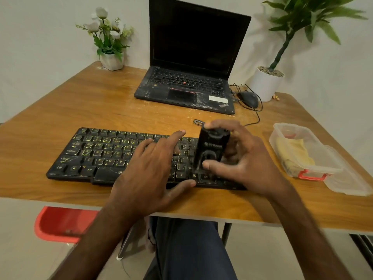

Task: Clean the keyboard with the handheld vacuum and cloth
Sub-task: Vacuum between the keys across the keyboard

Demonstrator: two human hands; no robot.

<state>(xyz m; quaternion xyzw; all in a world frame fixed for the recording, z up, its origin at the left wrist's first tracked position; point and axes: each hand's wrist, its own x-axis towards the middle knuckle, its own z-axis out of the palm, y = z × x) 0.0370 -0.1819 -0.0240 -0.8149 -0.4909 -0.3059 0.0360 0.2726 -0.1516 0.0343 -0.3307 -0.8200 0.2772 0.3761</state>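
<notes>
Head view, laptop (187, 85) behind keyboard (96, 154), mouse (249, 99), cloth (292, 152) in container (290, 126)

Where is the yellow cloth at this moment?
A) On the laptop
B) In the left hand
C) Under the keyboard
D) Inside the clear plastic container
D: the yellow cloth lies inside the clear plastic container, to the right of the keyboard, while the right hand grips the handheld vacuum, not the cloth.
</notes>
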